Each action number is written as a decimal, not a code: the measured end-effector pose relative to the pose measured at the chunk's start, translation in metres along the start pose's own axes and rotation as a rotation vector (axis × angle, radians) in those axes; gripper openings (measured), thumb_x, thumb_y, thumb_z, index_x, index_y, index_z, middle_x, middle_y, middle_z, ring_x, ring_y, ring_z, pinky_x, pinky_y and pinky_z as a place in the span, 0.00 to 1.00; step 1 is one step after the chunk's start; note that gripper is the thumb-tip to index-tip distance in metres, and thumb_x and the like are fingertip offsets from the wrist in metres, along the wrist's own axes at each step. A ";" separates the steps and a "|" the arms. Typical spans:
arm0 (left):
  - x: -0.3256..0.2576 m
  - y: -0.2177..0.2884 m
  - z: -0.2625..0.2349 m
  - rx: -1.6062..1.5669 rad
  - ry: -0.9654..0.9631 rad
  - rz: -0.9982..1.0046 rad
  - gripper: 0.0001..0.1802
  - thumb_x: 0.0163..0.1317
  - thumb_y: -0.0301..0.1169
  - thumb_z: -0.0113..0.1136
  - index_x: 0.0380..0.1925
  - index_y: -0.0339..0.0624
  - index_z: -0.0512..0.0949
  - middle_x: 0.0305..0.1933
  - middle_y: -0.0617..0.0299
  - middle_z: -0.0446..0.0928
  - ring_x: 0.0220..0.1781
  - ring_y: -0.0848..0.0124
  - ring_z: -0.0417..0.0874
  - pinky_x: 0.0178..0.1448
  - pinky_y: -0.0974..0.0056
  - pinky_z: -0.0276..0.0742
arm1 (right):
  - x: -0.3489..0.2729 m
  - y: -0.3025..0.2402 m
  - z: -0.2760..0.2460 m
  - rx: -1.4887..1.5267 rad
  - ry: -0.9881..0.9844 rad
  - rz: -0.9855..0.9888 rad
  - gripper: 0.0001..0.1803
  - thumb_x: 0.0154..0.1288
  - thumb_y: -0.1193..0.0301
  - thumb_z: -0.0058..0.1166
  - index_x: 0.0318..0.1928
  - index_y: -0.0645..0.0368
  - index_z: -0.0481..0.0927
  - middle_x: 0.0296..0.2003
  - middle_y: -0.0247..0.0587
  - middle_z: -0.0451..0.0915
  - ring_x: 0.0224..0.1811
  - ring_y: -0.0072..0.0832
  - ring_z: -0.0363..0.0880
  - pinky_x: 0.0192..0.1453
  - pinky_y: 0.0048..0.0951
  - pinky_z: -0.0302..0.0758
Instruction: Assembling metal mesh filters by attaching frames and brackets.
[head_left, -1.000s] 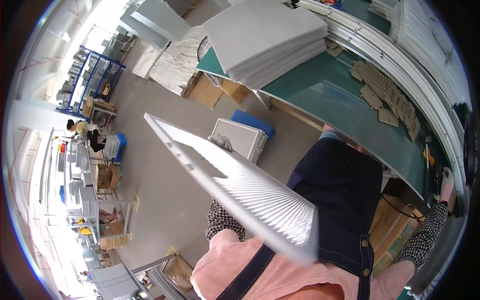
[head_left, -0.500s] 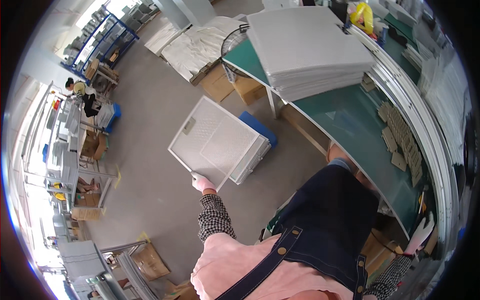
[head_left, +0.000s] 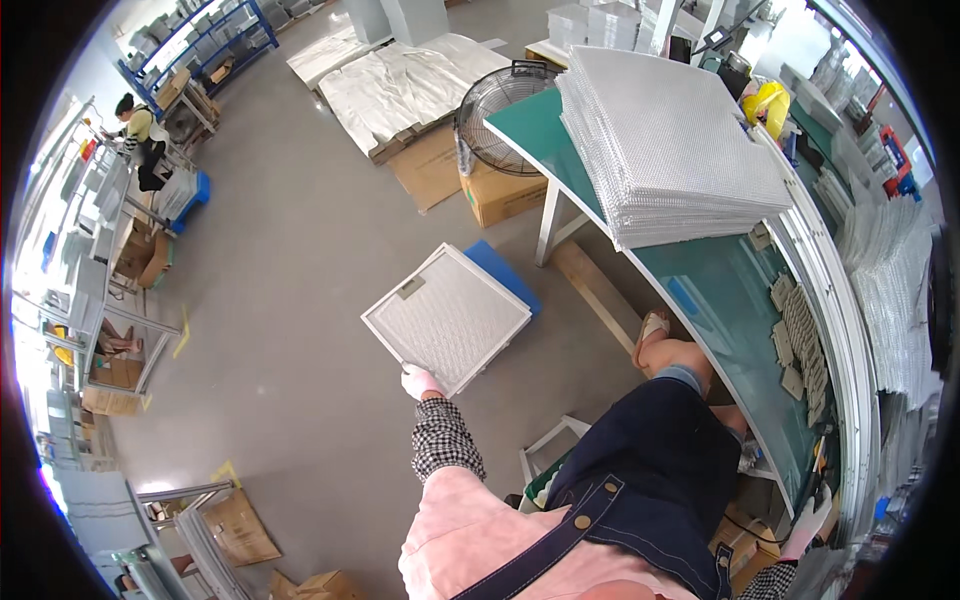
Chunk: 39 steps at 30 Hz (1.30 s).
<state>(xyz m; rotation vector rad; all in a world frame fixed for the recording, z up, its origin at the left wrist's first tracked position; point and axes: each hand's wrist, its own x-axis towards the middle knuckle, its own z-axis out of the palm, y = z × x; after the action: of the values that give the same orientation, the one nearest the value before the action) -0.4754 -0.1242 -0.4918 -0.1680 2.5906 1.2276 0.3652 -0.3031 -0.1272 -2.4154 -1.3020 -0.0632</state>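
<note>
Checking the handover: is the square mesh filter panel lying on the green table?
No, the left hand holds the mesh filter panel by a corner above the floor.

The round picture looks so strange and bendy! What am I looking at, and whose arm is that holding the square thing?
A person wears a camera on their head, and it looks down at their own body, so you see their pink top and dark apron from above. The wide lens bends straight edges. Their left hand, in a white glove, holds a square metal mesh filter by its edge, out over the grey floor. Their right hand, gloved too, rests low by the green table. On that table sits a tall stack of mesh filters and some small flat pieces. Another person works far off by the shelves.
</note>
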 end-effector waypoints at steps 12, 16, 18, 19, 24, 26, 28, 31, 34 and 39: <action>-0.114 0.024 0.078 -0.218 -0.289 0.120 0.26 0.65 0.38 0.60 0.55 0.27 0.75 0.57 0.33 0.76 0.59 0.49 0.78 0.64 0.53 0.73 | -0.002 -0.002 0.035 0.010 -0.012 -0.132 0.25 0.58 0.84 0.54 0.58 0.62 0.75 0.54 0.50 0.76 0.60 0.44 0.73 0.68 0.40 0.66; -0.315 0.199 0.022 -0.492 -0.284 1.207 0.21 0.58 0.22 0.60 0.54 0.36 0.76 0.50 0.48 0.75 0.53 0.52 0.74 0.60 0.49 0.70 | 0.002 -0.058 0.005 -0.026 0.127 -0.215 0.19 0.57 0.81 0.55 0.51 0.63 0.77 0.48 0.52 0.77 0.56 0.48 0.74 0.63 0.42 0.68; -0.391 0.286 -0.016 -0.612 -0.357 1.584 0.22 0.51 0.22 0.66 0.49 0.42 0.79 0.46 0.52 0.77 0.52 0.52 0.76 0.60 0.49 0.69 | 0.017 -0.081 -0.014 0.061 0.117 -0.200 0.17 0.56 0.80 0.56 0.49 0.61 0.78 0.45 0.51 0.77 0.53 0.49 0.74 0.61 0.43 0.69; -0.428 0.327 -0.034 -0.693 -0.476 1.736 0.22 0.49 0.22 0.67 0.48 0.44 0.80 0.47 0.54 0.78 0.52 0.52 0.77 0.60 0.49 0.69 | 0.022 -0.087 -0.023 0.084 0.137 -0.219 0.16 0.56 0.80 0.56 0.47 0.61 0.78 0.45 0.51 0.77 0.52 0.49 0.75 0.60 0.44 0.70; -0.524 0.444 0.003 -0.325 -0.583 2.212 0.18 0.55 0.37 0.67 0.48 0.60 0.83 0.59 0.56 0.75 0.68 0.49 0.68 0.70 0.40 0.62 | 0.061 -0.128 -0.051 0.141 0.223 -0.366 0.13 0.57 0.82 0.55 0.44 0.63 0.79 0.44 0.49 0.78 0.52 0.47 0.76 0.59 0.41 0.71; -0.536 0.464 0.052 0.025 -0.660 2.209 0.29 0.53 0.49 0.68 0.59 0.68 0.78 0.69 0.54 0.68 0.72 0.48 0.65 0.71 0.36 0.61 | 0.078 -0.134 -0.059 0.180 0.264 -0.421 0.11 0.57 0.82 0.56 0.42 0.61 0.80 0.44 0.49 0.78 0.51 0.48 0.76 0.58 0.42 0.72; -0.551 0.476 0.084 0.307 -0.835 2.067 0.42 0.50 0.56 0.69 0.68 0.70 0.68 0.76 0.52 0.60 0.75 0.47 0.62 0.72 0.37 0.61 | 0.090 -0.130 -0.076 0.190 0.261 -0.418 0.11 0.58 0.82 0.56 0.42 0.60 0.80 0.44 0.48 0.78 0.51 0.47 0.76 0.58 0.41 0.72; -0.568 0.485 0.089 0.309 -0.883 2.112 0.43 0.52 0.56 0.67 0.69 0.62 0.69 0.75 0.50 0.62 0.72 0.48 0.67 0.72 0.48 0.67 | 0.098 -0.110 -0.100 0.244 0.299 -0.332 0.10 0.58 0.82 0.56 0.41 0.61 0.80 0.43 0.47 0.79 0.49 0.45 0.77 0.56 0.41 0.73; -0.559 0.491 0.084 0.119 -1.060 2.132 0.33 0.52 0.51 0.67 0.59 0.57 0.79 0.70 0.50 0.69 0.71 0.53 0.70 0.71 0.54 0.69 | 0.125 -0.091 -0.123 0.171 0.408 -0.451 0.09 0.57 0.82 0.56 0.39 0.62 0.80 0.40 0.46 0.79 0.48 0.44 0.78 0.54 0.38 0.74; -0.545 0.500 0.092 0.247 -1.160 2.200 0.21 0.54 0.42 0.67 0.50 0.54 0.84 0.70 0.45 0.69 0.74 0.51 0.65 0.74 0.54 0.65 | 0.216 -0.079 -0.145 0.508 0.661 -0.242 0.08 0.66 0.80 0.54 0.45 0.66 0.80 0.40 0.46 0.82 0.44 0.31 0.82 0.53 0.28 0.75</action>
<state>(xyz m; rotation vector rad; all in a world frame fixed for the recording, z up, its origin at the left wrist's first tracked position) -0.0448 0.2586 -0.0190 2.7616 0.9262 0.5593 0.4439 -0.1457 0.0801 -1.6003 -1.1080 -0.4884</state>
